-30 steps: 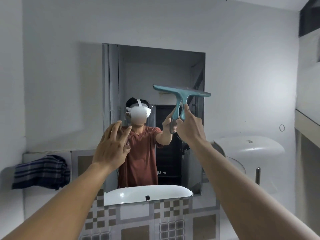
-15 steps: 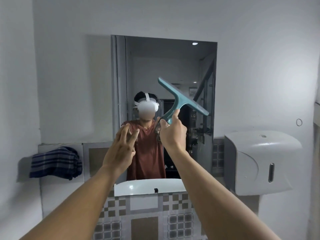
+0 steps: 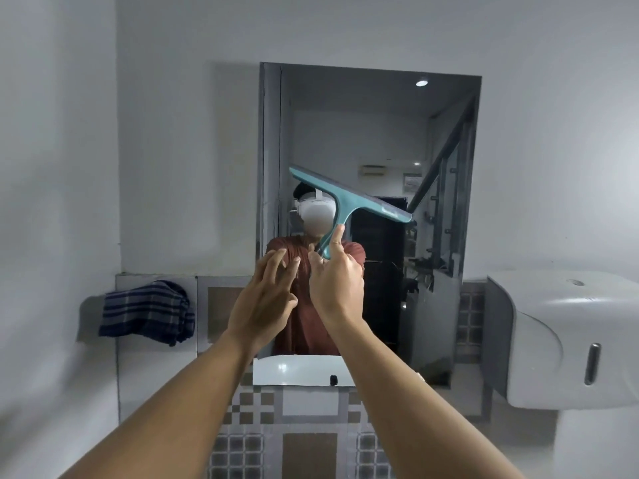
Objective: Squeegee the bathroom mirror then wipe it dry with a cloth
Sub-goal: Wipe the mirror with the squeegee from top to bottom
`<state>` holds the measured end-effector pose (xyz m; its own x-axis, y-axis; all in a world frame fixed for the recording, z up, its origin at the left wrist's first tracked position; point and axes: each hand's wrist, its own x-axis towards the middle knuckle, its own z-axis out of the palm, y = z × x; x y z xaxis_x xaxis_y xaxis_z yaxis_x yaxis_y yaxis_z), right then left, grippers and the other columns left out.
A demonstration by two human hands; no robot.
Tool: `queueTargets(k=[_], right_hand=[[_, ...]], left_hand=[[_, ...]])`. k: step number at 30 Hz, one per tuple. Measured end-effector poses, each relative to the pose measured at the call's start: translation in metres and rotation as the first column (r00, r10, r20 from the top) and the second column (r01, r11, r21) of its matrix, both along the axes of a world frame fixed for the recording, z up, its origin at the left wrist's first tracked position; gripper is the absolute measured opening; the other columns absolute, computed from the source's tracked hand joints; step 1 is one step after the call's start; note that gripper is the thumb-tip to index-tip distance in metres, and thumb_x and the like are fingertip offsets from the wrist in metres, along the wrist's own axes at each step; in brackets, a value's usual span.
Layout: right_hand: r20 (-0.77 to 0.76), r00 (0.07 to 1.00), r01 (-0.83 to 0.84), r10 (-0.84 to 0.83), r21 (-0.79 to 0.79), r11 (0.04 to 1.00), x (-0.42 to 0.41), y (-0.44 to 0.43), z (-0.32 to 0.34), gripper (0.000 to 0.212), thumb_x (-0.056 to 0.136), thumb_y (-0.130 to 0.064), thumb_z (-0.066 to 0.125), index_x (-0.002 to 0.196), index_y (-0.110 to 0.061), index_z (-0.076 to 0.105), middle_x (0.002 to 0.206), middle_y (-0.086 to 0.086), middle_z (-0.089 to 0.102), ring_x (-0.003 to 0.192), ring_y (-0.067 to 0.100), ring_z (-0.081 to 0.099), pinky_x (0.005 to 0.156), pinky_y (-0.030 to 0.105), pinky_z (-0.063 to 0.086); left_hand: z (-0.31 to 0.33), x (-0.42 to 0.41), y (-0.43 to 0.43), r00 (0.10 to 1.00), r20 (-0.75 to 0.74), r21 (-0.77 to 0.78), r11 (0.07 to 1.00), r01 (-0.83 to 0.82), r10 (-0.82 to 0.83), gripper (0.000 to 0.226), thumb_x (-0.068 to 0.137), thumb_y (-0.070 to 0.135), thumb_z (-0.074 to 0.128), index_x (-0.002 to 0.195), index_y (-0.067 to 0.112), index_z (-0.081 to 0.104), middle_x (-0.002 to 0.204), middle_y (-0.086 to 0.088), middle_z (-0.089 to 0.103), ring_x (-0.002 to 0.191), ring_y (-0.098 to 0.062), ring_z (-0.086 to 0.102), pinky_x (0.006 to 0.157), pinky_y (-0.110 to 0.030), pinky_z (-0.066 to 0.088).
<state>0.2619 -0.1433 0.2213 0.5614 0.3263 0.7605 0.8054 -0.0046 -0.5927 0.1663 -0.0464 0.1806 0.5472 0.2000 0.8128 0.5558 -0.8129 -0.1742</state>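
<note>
Plastic, teal and T-shaped, the squeegee [image 3: 346, 202] is tilting before the rectangular mirror [image 3: 377, 133], its handle being pinched by the right hand [image 3: 337, 285]; the left hand [image 3: 264, 299] is hovering beside it, fingers spread, holding nothing; a striped folded cloth [image 3: 147, 311] is lying on the ledge at left

Squeegee up at mirror, cloth parked on ledge.
Squeegee [image 3: 349, 198]: teal, T-shaped, blade tilted w/ left end high, right end low, held by handle in front of mirror [image 3: 380, 133]; blade-to-glass contact can't be told. Mirror: rectangular, upright on white wall, above patterned tiles. Cloth [image 3: 147, 311]: dark blue w/ pale stripes, bunched on ledge left of mirror, well apart from squeegee.
</note>
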Motion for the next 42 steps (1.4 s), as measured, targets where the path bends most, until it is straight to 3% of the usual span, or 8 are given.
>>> queueTargets(k=[10, 14, 20, 25, 31, 35, 42], right_hand=[[0.252, 0.958, 0.163, -0.134, -0.097, 0.982, 0.003, -0.015, -0.003, 0.062, 0.100, -0.033, 0.055, 0.156, -0.028, 0.030, 0.131, 0.007, 0.062, 0.108, 0.027, 0.065, 0.059, 0.039, 0.060], [0.321, 0.934, 0.211, -0.157, -0.142, 0.967, 0.014, -0.037, 0.008, 0.050, 0.098, -0.028, 0.053, 0.148, -0.026, 0.045, 0.121, 0.006, 0.065, 0.100, 0.030, 0.067, 0.068, 0.042, 0.059], [0.427, 0.877, 0.347, -0.219, -0.249, 0.904, 0.037, -0.067, 0.019, 0.053, 0.103, -0.033, 0.045, 0.154, -0.040, 0.030, 0.106, 0.006, 0.059, 0.079, 0.026, 0.061, 0.058, 0.032, 0.041], [0.490, 0.841, 0.371, -0.229, -0.214, 0.904, 0.059, -0.081, 0.020, 0.052, 0.104, -0.036, 0.043, 0.154, -0.040, 0.030, 0.099, 0.010, 0.058, 0.081, 0.030, 0.062, 0.062, 0.037, 0.049], [0.548, 0.801, 0.426, -0.242, -0.239, 0.872, 0.080, -0.099, 0.024, 0.054, 0.105, -0.028, 0.042, 0.155, -0.042, 0.028, 0.099, 0.009, 0.054, 0.089, 0.029, 0.059, 0.079, 0.048, 0.053], [0.578, 0.774, 0.466, -0.259, -0.243, 0.851, 0.091, -0.107, 0.032, 0.059, 0.103, -0.022, 0.044, 0.155, -0.043, 0.026, 0.108, 0.010, 0.056, 0.099, 0.031, 0.059, 0.087, 0.049, 0.051], [0.617, 0.731, 0.525, -0.292, -0.236, 0.818, 0.108, -0.125, 0.040, 0.057, 0.103, -0.029, 0.042, 0.155, -0.045, 0.026, 0.114, 0.008, 0.055, 0.106, 0.030, 0.056, 0.090, 0.045, 0.047]], left_hand=[[-0.002, -0.002, 0.003, 0.999, 0.016, 0.013, 0.999, 0.037, -0.037, 0.079, 0.079, 0.026, 0.081, 0.146, 0.006, 0.044, 0.148, -0.023, 0.040, 0.140, -0.036, 0.038, 0.094, -0.041, 0.057], [-0.002, -0.002, 0.005, 0.999, 0.016, 0.012, 1.000, 0.027, -0.027, 0.081, 0.079, 0.026, 0.082, 0.147, 0.007, 0.043, 0.148, -0.021, 0.039, 0.142, -0.035, 0.035, 0.096, -0.043, 0.055], [-0.002, 0.000, 0.006, 0.998, 0.034, 0.014, 0.999, 0.047, -0.048, 0.082, 0.075, 0.023, 0.084, 0.145, 0.006, 0.046, 0.146, -0.022, 0.042, 0.140, -0.037, 0.037, 0.097, -0.044, 0.055], [-0.003, -0.001, 0.006, 0.998, 0.036, 0.019, 0.998, 0.053, -0.054, 0.082, 0.075, 0.024, 0.084, 0.145, 0.006, 0.046, 0.145, -0.022, 0.043, 0.141, -0.037, 0.037, 0.097, -0.044, 0.053], [-0.005, -0.002, 0.009, 0.999, 0.026, 0.023, 0.999, 0.037, -0.038, 0.079, 0.077, 0.026, 0.083, 0.145, 0.008, 0.047, 0.144, -0.020, 0.043, 0.141, -0.036, 0.035, 0.094, -0.043, 0.053], [-0.004, -0.002, 0.008, 0.999, 0.017, 0.003, 0.999, 0.045, -0.045, 0.077, 0.080, 0.026, 0.080, 0.147, 0.010, 0.045, 0.147, -0.019, 0.040, 0.143, -0.036, 0.032, 0.092, -0.045, 0.057], [-0.002, -0.001, 0.006, 0.998, 0.017, -0.016, 0.998, 0.055, -0.055, 0.080, 0.077, 0.024, 0.082, 0.146, 0.010, 0.045, 0.147, -0.020, 0.040, 0.141, -0.039, 0.034, 0.087, -0.049, 0.059]])
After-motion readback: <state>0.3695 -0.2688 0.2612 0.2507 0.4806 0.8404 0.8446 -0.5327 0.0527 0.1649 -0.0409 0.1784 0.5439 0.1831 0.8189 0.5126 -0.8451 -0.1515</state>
